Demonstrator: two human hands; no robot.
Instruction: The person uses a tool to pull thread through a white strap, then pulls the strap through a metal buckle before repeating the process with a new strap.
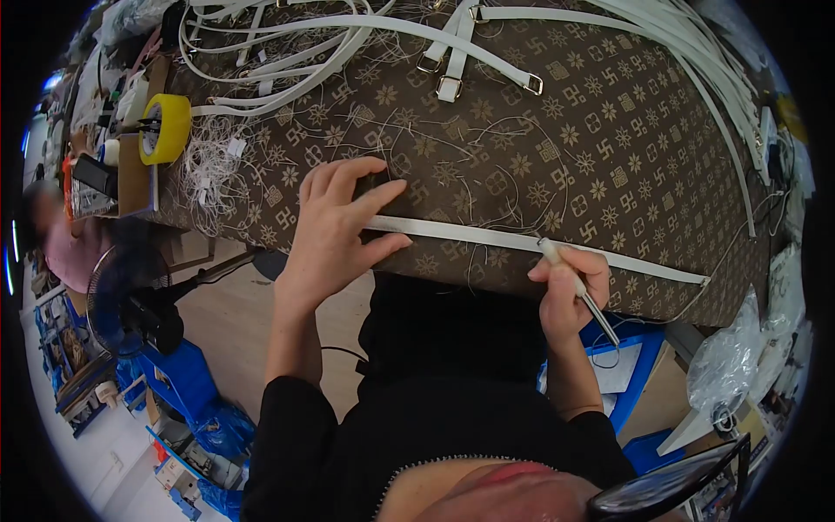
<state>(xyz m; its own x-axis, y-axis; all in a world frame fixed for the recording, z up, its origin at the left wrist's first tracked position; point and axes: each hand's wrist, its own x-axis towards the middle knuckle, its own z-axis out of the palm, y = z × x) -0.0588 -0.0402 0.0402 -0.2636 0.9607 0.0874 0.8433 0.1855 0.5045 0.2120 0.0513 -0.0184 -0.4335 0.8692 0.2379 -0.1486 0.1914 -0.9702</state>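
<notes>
And there was the white strap (470, 233), lying lengthwise along the near side of the patterned tablecloth (644, 161), right in front of the person! The left hand (337, 228) was open, fingers and thumb spread to either side of the strap, whose left end ran out of sight under the palm; whether the palm pressed on it, you couldn't tell. Over to the right hand (574, 291), closed around a pen-like tool (598, 315), pale tip up at the strap's edge, metal end slanting down toward the body. Loose threads (513, 170) curled across the cloth just beyond. Farther back, more white straps (339, 43) piled up, with metal buckles (534, 84) on some of the ends. And off to the left, a yellow tape roll (165, 129) stood by a tangled heap of thread (209, 178), a small cardboard box (135, 183) close beside it!
</notes>
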